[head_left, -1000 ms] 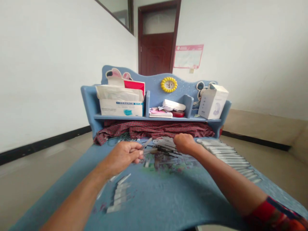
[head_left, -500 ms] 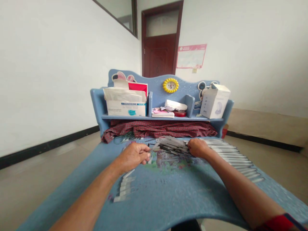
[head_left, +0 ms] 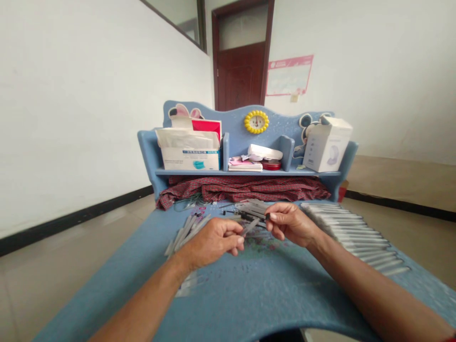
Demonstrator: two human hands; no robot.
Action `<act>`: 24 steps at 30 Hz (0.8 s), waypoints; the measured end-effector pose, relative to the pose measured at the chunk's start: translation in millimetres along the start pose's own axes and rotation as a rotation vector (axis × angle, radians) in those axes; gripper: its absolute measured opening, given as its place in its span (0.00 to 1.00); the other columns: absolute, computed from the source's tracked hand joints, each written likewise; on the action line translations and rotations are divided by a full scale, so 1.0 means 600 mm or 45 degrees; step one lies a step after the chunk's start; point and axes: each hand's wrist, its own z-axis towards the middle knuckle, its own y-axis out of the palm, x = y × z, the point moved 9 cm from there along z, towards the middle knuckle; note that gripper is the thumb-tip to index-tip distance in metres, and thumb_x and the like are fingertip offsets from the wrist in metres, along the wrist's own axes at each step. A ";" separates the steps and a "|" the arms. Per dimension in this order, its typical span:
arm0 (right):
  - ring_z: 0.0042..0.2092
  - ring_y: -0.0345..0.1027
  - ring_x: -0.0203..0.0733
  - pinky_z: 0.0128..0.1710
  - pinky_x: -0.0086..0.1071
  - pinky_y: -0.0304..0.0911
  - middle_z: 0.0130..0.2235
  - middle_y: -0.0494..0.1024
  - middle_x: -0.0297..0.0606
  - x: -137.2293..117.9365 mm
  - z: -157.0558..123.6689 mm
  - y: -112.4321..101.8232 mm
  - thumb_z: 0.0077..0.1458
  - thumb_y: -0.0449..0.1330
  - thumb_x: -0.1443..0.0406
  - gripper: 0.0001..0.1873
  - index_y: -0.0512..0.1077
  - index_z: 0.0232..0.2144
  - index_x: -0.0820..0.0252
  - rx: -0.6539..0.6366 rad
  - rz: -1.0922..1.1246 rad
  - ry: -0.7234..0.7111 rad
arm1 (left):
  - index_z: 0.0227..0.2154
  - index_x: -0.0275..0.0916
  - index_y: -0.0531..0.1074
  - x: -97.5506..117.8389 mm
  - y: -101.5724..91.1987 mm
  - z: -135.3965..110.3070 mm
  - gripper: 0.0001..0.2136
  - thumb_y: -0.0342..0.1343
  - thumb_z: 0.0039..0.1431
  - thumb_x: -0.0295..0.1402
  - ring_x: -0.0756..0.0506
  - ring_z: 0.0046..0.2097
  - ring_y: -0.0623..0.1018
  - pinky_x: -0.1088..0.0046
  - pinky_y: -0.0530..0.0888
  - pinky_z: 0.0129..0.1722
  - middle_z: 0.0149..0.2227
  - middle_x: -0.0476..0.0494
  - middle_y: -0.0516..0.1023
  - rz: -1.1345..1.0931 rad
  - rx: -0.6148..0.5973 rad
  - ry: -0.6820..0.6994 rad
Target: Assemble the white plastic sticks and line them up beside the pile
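A loose pile of grey sticks (head_left: pixel 251 210) lies on the blue desk (head_left: pixel 249 294) just beyond the hands. A neat row of sticks (head_left: pixel 356 235) runs along the right edge and a fanned bunch (head_left: pixel 187 230) sits to the left. Farther back, a plaid cloth (head_left: pixel 245 189) is bunched under a shelf (head_left: pixel 235 173) carrying a mask box (head_left: pixel 188 154), a red tin (head_left: pixel 272 166) and a white carton (head_left: pixel 329 145). The left hand (head_left: pixel 213 240) closes on one grey stick (head_left: pixel 249 227); the right hand (head_left: pixel 290 223) pinches a small dark piece (head_left: pixel 268 216) just beside its far end. Half a second earlier the right hand lay on the pile, apart from the left; now both meet nearer, at the middle
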 end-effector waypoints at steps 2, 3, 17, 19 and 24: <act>0.14 0.60 0.29 0.13 0.22 0.54 0.21 0.76 0.33 0.003 0.001 0.006 0.42 0.66 0.62 0.10 0.73 0.29 0.61 0.003 0.052 -0.009 | 0.27 0.34 0.73 0.002 0.003 -0.001 0.08 0.52 0.49 0.33 0.51 0.26 0.74 0.77 0.68 0.28 0.25 0.47 0.77 -0.009 -0.006 -0.012; 0.14 0.59 0.28 0.13 0.22 0.54 0.20 0.76 0.33 0.005 0.002 0.009 0.42 0.66 0.62 0.11 0.73 0.29 0.61 0.004 0.069 -0.009 | 0.27 0.34 0.73 0.002 0.005 0.000 0.08 0.52 0.49 0.34 0.51 0.26 0.74 0.77 0.68 0.28 0.26 0.46 0.77 -0.019 -0.013 -0.013; 0.13 0.59 0.29 0.10 0.22 0.54 0.19 0.75 0.31 0.002 -0.001 0.024 0.43 0.65 0.62 0.10 0.72 0.29 0.60 0.049 0.124 -0.045 | 0.28 0.34 0.73 0.002 0.019 0.000 0.09 0.51 0.52 0.33 0.50 0.27 0.75 0.76 0.68 0.29 0.29 0.45 0.77 -0.148 -0.116 0.045; 0.13 0.59 0.30 0.10 0.22 0.55 0.19 0.75 0.31 0.003 -0.002 0.025 0.43 0.65 0.62 0.10 0.72 0.30 0.60 0.044 0.123 -0.040 | 0.28 0.33 0.72 0.003 0.020 0.000 0.09 0.51 0.53 0.33 0.50 0.27 0.75 0.76 0.68 0.30 0.28 0.45 0.77 -0.155 -0.120 0.055; 0.13 0.59 0.30 0.11 0.22 0.54 0.19 0.75 0.32 0.005 -0.002 0.032 0.44 0.64 0.63 0.10 0.72 0.30 0.60 0.017 0.138 -0.051 | 0.28 0.33 0.72 0.000 0.022 0.001 0.09 0.52 0.53 0.34 0.50 0.27 0.75 0.75 0.69 0.30 0.29 0.44 0.77 -0.184 -0.133 0.056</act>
